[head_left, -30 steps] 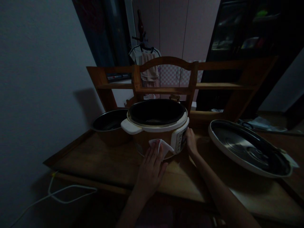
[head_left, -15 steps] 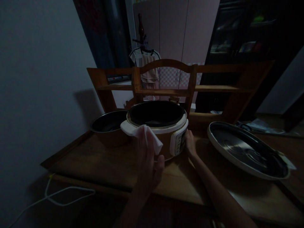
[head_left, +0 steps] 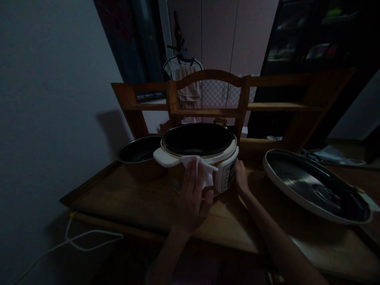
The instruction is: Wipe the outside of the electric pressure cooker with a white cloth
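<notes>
An open electric cooker [head_left: 221,152] with a cream rim, a side handle and a front control panel stands on the wooden table [head_left: 142,202]. Its dark inner pot is uncovered. My left hand [head_left: 192,200] presses a white cloth [head_left: 199,168] flat against the cooker's front wall, just under the rim. My right hand [head_left: 241,178] rests against the cooker's right side beside the control panel, fingers curved round the body.
A metal bowl [head_left: 138,152] sits left of the cooker. The cooker's large lid [head_left: 314,186] lies upside down at the right. A wooden shelf frame [head_left: 208,109] stands behind. A white cable [head_left: 89,237] hangs off the table's front left edge. A wall is at left.
My left hand carried the cloth from the cooker's lower front up to the rim near the handle, then shifted it right, back onto the front wall. The right hand stayed put.
</notes>
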